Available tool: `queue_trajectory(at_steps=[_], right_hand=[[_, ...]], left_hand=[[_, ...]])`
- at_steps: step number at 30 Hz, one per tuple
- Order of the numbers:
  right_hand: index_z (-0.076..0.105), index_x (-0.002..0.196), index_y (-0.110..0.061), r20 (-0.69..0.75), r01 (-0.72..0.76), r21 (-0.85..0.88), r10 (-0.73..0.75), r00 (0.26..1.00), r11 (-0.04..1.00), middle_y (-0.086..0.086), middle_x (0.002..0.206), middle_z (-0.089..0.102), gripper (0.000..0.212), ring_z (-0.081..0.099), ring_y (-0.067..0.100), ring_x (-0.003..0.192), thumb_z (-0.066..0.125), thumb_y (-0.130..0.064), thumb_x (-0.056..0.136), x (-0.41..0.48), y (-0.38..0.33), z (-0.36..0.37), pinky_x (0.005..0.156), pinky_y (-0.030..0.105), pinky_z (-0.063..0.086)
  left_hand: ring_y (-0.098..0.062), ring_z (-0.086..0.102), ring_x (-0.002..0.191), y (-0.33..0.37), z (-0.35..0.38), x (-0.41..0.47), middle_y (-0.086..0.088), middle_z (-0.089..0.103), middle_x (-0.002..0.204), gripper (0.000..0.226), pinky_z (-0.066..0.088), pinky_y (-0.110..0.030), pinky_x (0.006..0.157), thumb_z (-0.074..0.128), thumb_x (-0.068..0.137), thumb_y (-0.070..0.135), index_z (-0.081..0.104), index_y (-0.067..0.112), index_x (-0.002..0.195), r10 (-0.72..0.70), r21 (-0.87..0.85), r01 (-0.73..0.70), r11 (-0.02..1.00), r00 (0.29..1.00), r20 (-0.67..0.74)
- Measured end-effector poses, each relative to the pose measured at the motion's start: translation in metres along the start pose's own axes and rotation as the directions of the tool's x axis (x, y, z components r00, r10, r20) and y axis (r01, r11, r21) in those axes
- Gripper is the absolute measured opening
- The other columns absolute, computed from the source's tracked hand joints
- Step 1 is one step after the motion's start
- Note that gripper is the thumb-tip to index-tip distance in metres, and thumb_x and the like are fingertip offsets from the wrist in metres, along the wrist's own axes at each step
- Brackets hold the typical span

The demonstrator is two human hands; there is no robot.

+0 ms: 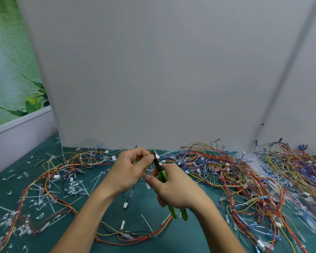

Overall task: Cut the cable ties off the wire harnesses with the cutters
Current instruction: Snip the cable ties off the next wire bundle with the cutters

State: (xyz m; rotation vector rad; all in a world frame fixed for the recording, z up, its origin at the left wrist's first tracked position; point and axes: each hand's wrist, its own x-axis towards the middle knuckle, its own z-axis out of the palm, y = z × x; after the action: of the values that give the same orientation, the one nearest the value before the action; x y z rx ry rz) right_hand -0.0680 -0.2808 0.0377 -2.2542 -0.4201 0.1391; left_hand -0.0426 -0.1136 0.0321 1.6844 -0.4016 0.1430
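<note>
Head camera looks down on a green-topped desk (144, 203) strewn with wire harnesses (244, 176): red, yellow, blue and white wires with small white plugs, heaped thickest toward the right edge. White cut ties (75, 187) litter the left side. The cutters (161, 172), dark-nosed with 2 green handles, are raised over the middle of the desk, tip pointing toward the white board (153, 70) at the back edge. The right hand (175, 189) is clenched round the handles, thumb stretched forward. The left hand (130, 170), just beside the tip, pinches a yellow wire (150, 164) between thumb and curled fingers, right at the cutters' nose.
</note>
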Motion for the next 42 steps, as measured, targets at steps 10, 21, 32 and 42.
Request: queue_trajectory(at_steps=[10, 21, 32, 42], right_hand=[[0.056, 0.090, -0.018, 0.014, 0.007, 0.043, -0.008, 1.000, 0.999, 0.010, 0.066, 0.074, 0.032, 0.073, 0.016, 0.056, 0.060, -0.048, 0.098, 0.0015, 0.0008, 0.0005, 0.066, 0.035, 0.061], [0.056, 0.080, -0.021, -0.059, -0.018, 0.065, 0.022, 0.998, 0.998, -0.005, 0.052, 0.052, 0.033, 0.061, 0.022, 0.046, 0.060, -0.048, 0.098, 0.0035, 0.0043, 0.0000, 0.050, 0.040, 0.057], [0.057, 0.089, -0.012, 0.006, 0.009, 0.078, -0.009, 1.000, 0.997, 0.015, 0.068, 0.072, 0.037, 0.074, 0.015, 0.058, 0.061, -0.048, 0.097, 0.0001, -0.0007, -0.0017, 0.072, 0.044, 0.062], [0.054, 0.081, -0.023, -0.065, -0.002, 0.034, 0.004, 0.998, 0.999, -0.002, 0.054, 0.058, 0.031, 0.064, 0.021, 0.045, 0.061, -0.048, 0.098, 0.0018, 0.0022, -0.0004, 0.051, 0.037, 0.057]], left_hand=[[-0.008, 0.035, 0.045, -0.0003, -0.0002, -0.0003, 0.010, 0.044, 0.052, 0.034, 0.033, -0.017, 0.046, 0.060, 0.100, 0.014, 0.063, 0.023, 0.068, 0.007, 0.006, -0.007, 1.000, 1.000, -0.002], [-0.010, 0.029, 0.045, 0.0032, 0.0005, -0.0026, 0.008, 0.040, 0.049, 0.028, 0.027, -0.024, 0.046, 0.059, 0.101, 0.015, 0.060, 0.015, 0.073, 0.019, 0.000, -0.019, 1.000, 1.000, 0.002], [-0.003, 0.046, 0.051, 0.0004, 0.0006, -0.0025, 0.014, 0.055, 0.059, 0.021, 0.039, -0.014, 0.052, 0.059, 0.101, 0.017, 0.065, 0.006, 0.084, 0.049, 0.069, -0.049, 0.996, 0.999, 0.012], [-0.007, 0.032, 0.046, 0.0032, 0.0010, -0.0043, 0.010, 0.046, 0.051, 0.023, 0.036, -0.033, 0.055, 0.056, 0.102, 0.019, 0.060, 0.004, 0.085, 0.041, 0.028, -0.042, 0.999, 0.999, 0.029]])
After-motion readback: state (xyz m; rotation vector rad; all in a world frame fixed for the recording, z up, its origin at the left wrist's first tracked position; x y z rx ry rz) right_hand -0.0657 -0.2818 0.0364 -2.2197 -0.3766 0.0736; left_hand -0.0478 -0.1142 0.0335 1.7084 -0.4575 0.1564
